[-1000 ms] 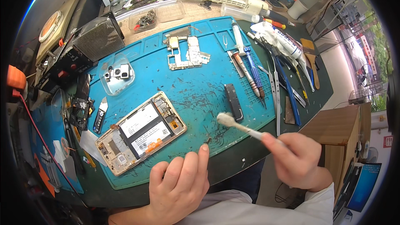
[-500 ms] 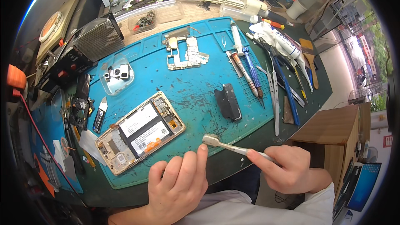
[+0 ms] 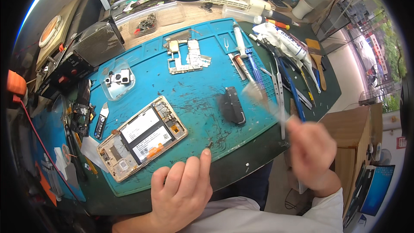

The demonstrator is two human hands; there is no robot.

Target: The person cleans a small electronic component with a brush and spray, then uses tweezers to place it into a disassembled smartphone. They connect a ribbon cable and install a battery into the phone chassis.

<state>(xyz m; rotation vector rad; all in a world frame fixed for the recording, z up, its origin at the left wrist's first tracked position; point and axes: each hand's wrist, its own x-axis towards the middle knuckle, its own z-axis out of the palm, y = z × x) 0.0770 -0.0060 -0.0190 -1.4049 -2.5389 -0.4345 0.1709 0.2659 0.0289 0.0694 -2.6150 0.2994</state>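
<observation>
My left hand (image 3: 183, 185) is at the near edge of the blue-green mat, with its index finger stretched to the mat and the others curled. A tiny dark piece (image 3: 210, 145) shows at that fingertip, too small to name. In my right hand (image 3: 312, 153), blurred by motion, is a toothbrush (image 3: 269, 103), its head raised over the mat's right side. Left of my hands lies an opened phone (image 3: 144, 134) with a white-labelled battery. A black rectangular phone part (image 3: 234, 105) rests between the phone and the brush.
A metal-coloured circuit board (image 3: 188, 56) and a clear dish with camera modules (image 3: 120, 77) lie farther back on the mat (image 3: 164, 85). Screwdrivers (image 3: 254, 69), tweezers (image 3: 279, 90), a syringe (image 3: 239, 39) and a white tube (image 3: 284, 43) crowd the right. A utility knife (image 3: 101, 121) lies left.
My right hand has swung the toothbrush up and to the right, away from my left fingertip. My left hand stays nearly in place. The view has shifted slightly.
</observation>
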